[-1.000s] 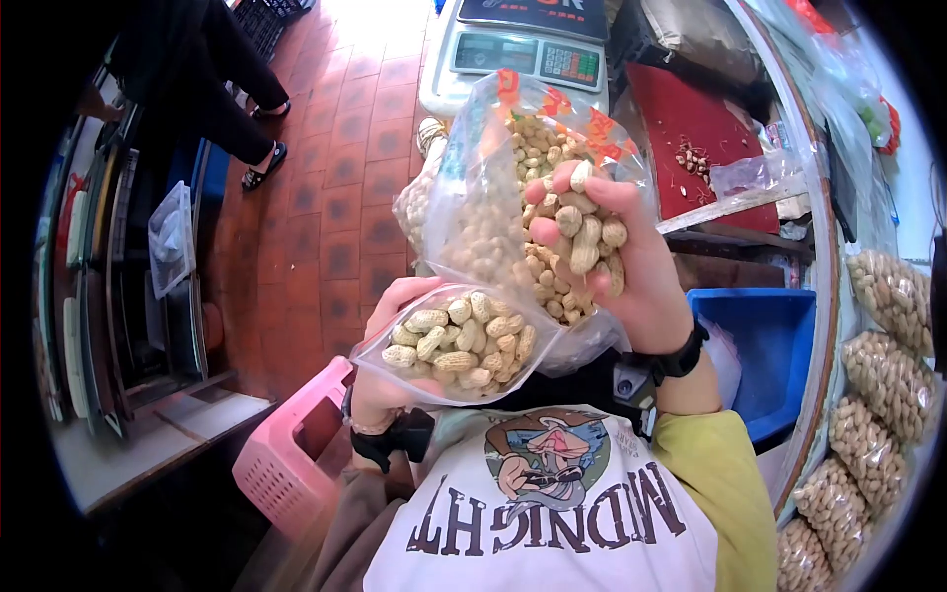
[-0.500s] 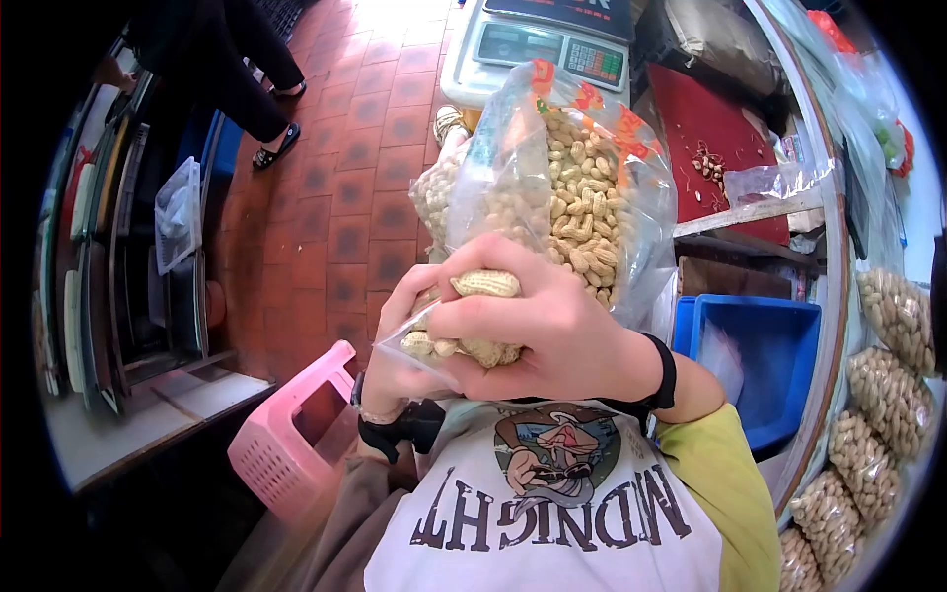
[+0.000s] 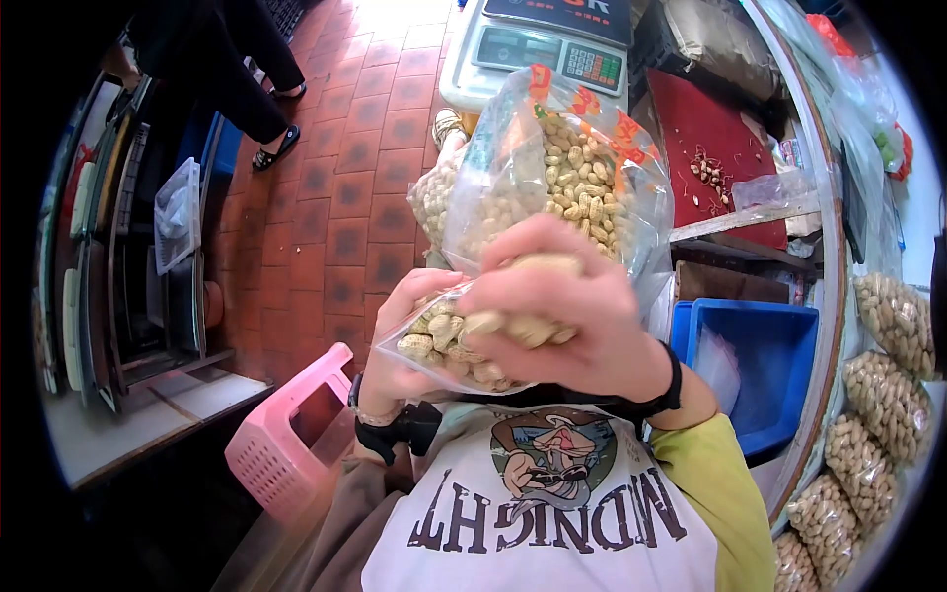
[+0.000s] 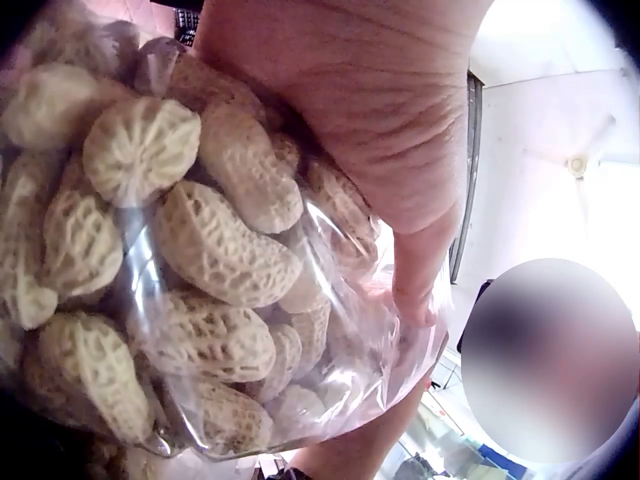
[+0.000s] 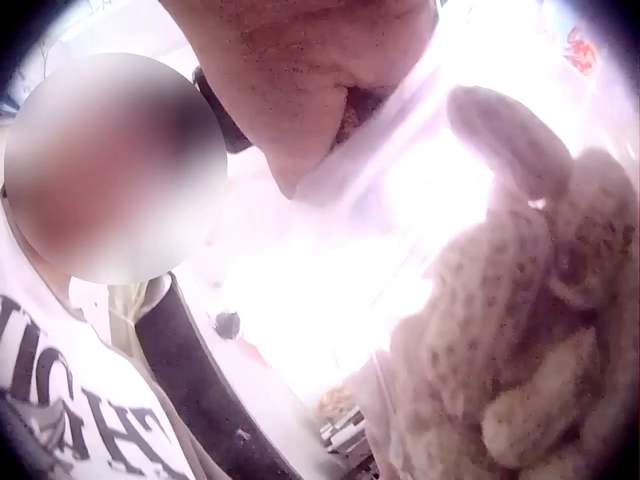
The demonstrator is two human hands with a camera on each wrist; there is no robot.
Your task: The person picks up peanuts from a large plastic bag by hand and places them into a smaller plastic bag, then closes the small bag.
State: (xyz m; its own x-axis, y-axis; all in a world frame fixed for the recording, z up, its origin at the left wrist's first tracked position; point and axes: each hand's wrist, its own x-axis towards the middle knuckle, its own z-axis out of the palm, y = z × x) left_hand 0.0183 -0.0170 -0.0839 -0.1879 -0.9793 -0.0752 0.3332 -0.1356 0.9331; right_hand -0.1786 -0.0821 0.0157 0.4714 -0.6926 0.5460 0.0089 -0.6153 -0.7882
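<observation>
A small clear bag of peanuts lies in the left hand, whose fingers grip its edge; in the left wrist view the bag bulges with peanuts beside the left hand. Over the bag's mouth, the right hand is curled round several peanuts, slightly blurred. Behind it stands a large clear bag with orange print, holding loose peanuts. The right wrist view shows peanuts close up, beside the right hand.
A scale stands beyond the large bag. To the right are a red board with scraps, a blue bin and filled peanut bags. A pink stool is at left. A person's legs show at upper left.
The right hand has moved from the large bag, with peanuts in its grip, to the small bag's mouth. Over the last half second it has shifted slightly right, uncovering more of the small bag.
</observation>
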